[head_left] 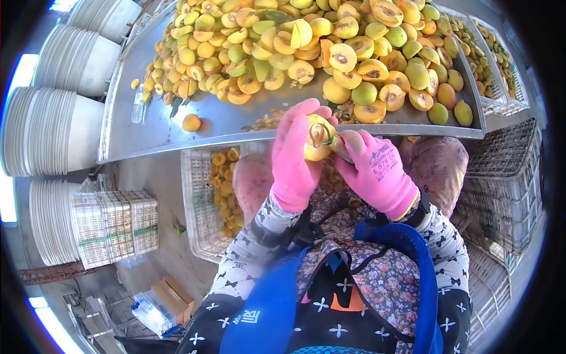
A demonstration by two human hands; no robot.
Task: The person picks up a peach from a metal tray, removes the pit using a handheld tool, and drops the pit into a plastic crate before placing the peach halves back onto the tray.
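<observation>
In a pink glove, my left hand (295,159) is wrapped round a cut yellow fruit (318,138), its open face with a brown hollow turned up. My right hand (377,168), gloved in pink too, is closed on a small tool (342,151) whose tip meets the fruit's right side; its handle is hidden in the fingers. Both hands are over the front edge of a metal table (230,121), above my lap. Beyond them lies a big heap of whole and halved yellow fruit (283,44).
Below the table at left stands a white crate (197,203) with fruit halves (223,189). Stacked grey crates (501,183) are at right, and stacked white tubs (50,131) at far left. A plastic bottle (138,106) and a single fruit (191,123) lie on the table.
</observation>
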